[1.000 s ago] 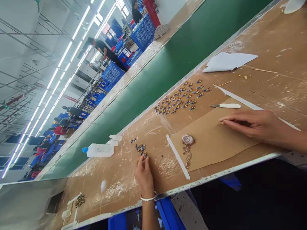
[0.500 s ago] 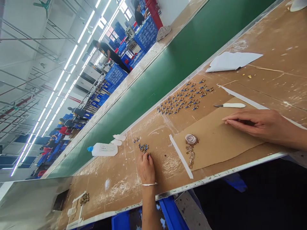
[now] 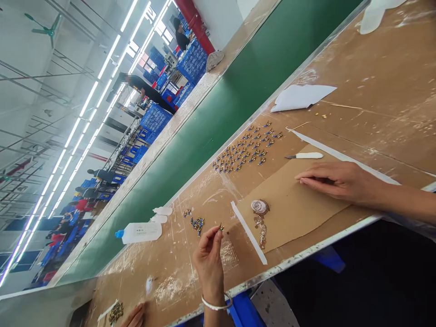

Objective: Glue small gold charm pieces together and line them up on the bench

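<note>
My left hand [image 3: 210, 261], with a bangle at the wrist, pinches a small gold-and-dark metal piece [image 3: 221, 228] between thumb and fingertips, raised over the bench. Just behind it lies a small heap of gold-and-blue metal pieces [image 3: 197, 225]. My right hand [image 3: 335, 181] is over the brown board [image 3: 299, 213], its thumb and forefinger pressed together; whatever they hold, if anything, is too small to make out. Beyond that hand lies a white-handled knife [image 3: 308, 155]. A round blob of brownish paste [image 3: 259, 207] with a smear below it sits on the board's left part.
Rows of small gold-and-blue pieces [image 3: 241, 152] lie near the green belt [image 3: 190, 145]. White bottles [image 3: 141, 232] lie at the left. Another person's hand [image 3: 135, 315] is beside a heap of small pieces [image 3: 116, 312]. White paper [image 3: 303, 96] lies at the back.
My left hand has lifted from the heap and moved slightly right with a small metal piece. My right hand stays pinched over the board. Another person's hand has appeared at the lower left.
</note>
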{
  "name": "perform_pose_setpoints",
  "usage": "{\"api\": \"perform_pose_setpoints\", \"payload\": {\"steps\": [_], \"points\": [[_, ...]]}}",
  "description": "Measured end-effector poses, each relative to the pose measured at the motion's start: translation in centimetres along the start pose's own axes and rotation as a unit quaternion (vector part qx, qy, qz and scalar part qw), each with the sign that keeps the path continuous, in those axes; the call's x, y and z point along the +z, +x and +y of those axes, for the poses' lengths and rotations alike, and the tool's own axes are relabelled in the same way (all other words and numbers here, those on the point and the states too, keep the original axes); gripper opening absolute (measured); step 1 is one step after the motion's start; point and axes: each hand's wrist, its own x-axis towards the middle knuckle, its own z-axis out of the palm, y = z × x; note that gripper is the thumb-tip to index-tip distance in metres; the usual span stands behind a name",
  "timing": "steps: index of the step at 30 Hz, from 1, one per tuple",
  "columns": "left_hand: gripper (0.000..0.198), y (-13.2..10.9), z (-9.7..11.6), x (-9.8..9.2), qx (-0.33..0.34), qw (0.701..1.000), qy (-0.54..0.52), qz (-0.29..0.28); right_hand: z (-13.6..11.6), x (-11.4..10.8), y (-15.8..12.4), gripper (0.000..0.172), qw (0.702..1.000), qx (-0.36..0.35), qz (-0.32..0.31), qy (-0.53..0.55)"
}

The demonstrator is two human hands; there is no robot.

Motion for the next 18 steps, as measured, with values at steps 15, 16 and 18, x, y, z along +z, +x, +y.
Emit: {"api": "perform_pose_setpoints", "payload": {"steps": [15,16,18], "points": [[0.018,2.2,7.6,6.1,0.183,0.952,0.195,-0.151,0.9,-0.3,0.3,0.025,0.999,-0.043,0.005,-0.021],[0.018,2.3,7.9,6.3,0.187,0.948,0.206,-0.158,0.9,-0.3,0.3,0.025,0.999,-0.043,0.004,-0.022],[0.019,2.6,8.4,6.7,0.194,0.94,0.223,-0.171,0.9,-0.3,0.3,0.024,0.999,-0.043,0.003,-0.022]]}}
